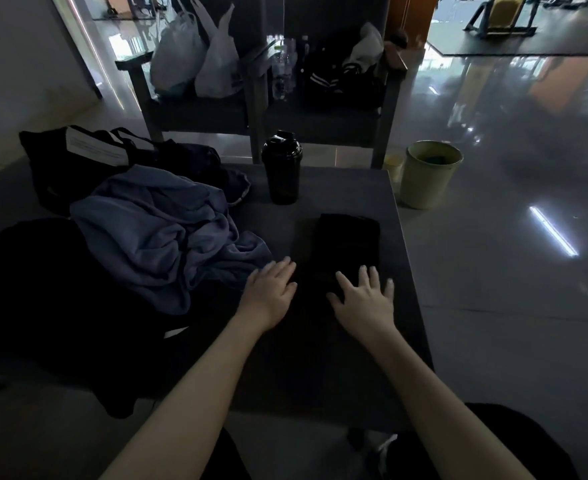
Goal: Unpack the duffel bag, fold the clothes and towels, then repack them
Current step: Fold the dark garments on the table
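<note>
a folded black garment [346, 244] lay on the dark table [320, 375], right of centre and short of the far edge. the right hand [365, 299] was palm down at its near end, fingers straight and spread apart, the tips reaching the fabric's near edge. the left hand [270, 289] lay flat just to the left, fingers straight and close together, holding nothing, beside the hem of a crumpled blue towel [160, 233]. the towel was heaped over a pile of black clothes [43, 289] on the table's left side; it was too dark to tell the pieces apart. behind the towel, at the far left corner, sat the black duffel bag [60, 168]. a black shaker bottle [282, 171] stood upright near the far edge. on the floor beside the table's right corner stood a pale green bin [427, 178], and on a dark chair beyond, white plastic bags [195, 60].
</note>
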A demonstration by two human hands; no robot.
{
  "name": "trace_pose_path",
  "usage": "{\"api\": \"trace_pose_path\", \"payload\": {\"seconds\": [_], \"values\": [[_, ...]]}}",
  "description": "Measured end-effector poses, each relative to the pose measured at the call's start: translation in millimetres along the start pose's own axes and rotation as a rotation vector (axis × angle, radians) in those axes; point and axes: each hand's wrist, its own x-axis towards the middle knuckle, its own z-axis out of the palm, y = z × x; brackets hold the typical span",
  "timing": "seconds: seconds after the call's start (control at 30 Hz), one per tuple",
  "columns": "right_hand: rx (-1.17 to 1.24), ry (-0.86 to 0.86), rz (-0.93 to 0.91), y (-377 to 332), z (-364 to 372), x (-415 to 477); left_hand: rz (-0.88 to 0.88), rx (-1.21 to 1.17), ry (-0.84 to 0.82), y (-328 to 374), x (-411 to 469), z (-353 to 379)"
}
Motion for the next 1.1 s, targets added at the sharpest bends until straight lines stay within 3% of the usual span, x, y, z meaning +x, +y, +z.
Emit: {"api": "trace_pose_path", "payload": {"seconds": [0.1, 0.27, 0.73, 0.93, 1.1], "values": [[-0.058, 0.114, -0.026, 1, -4, 9, -0.115, 0.105, -0.136, -14, 1, 12], [0.017, 0.1, -0.095, 10, 19, 15, -0.108, 0.194, 0.044, -18, -8, 38], [-0.035, 0.113, -0.06, 18, 11, 128, -0.091, 0.194, 0.102, -20, -8, 40], [-0.019, 0.14, -0.063, 10, 2, 120, -0.088, 0.162, 0.115, -18, -9, 39], [0.115, 0.264, -0.221, -9, 14, 65, -0.037, 0.058, 0.138, -18, -14, 33]]}}
